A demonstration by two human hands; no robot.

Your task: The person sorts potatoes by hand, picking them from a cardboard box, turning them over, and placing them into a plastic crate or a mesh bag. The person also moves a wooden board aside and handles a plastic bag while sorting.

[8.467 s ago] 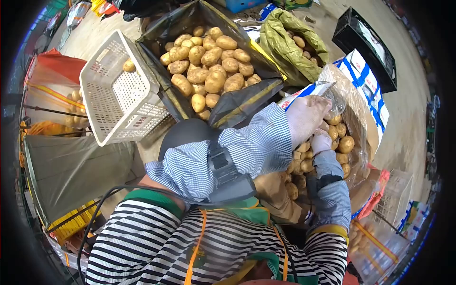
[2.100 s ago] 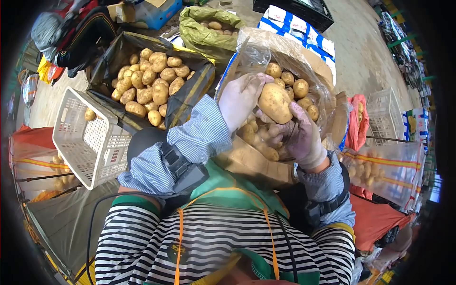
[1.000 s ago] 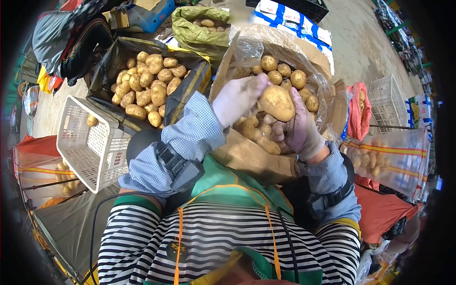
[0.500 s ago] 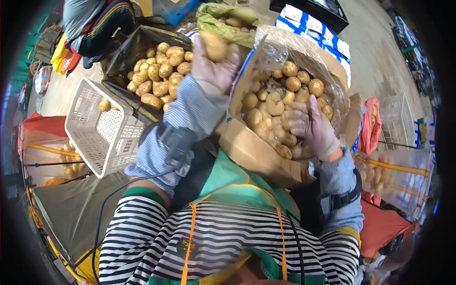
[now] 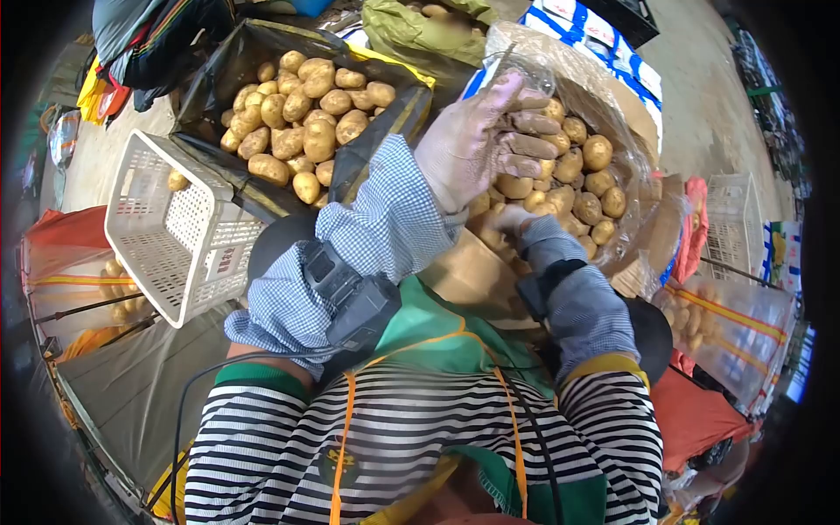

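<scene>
Potatoes (image 5: pixel 588 207), many, tan-skinned, rounded to oval: loose in a heap inside a brown cardboard carton (image 5: pixel 477 276), which stands directly before the wearer. Clear plastic liner (image 5: pixel 637 210) crumpled along the carton's right side.

Left hand (image 5: pixel 472 144), in a pale, soil-stained glove: raised over the left part of the carton, fingers spread and apart, palm turned toward the heap; grip wide, nothing seen in it. Right hand (image 5: pixel 512 222), low at the near side of the heap, among the potatoes; blurred and partly covered by its own sleeve, so that its grip, and whether it holds a potato, cannot be told.

Forearms: blue-and-white checked sleeves; a black device (image 5: pixel 350 302) strapped on the left one, a dark band on the right. Clothing: black-and-white striped shirt (image 5: pixel 394 420), green apron (image 5: pixel 437 324) with orange edging.

Left of the carton: a black-lined container (image 5: pixel 381 140), holding a further lot of potatoes. Beside it, a white perforated basket (image 5: pixel 232 241), tilted, with at least one potato inside.

Beyond: an olive-green bag (image 5: pixel 420 35); a white box with blue bands (image 5: pixel 604 33); part of a black crate (image 5: pixel 637 19).

Right: a pinkish-red bag (image 5: pixel 694 223); a white crate (image 5: pixel 733 219); a clear bag with orange-yellow stripes (image 5: pixel 713 328), potatoes visible within.
</scene>
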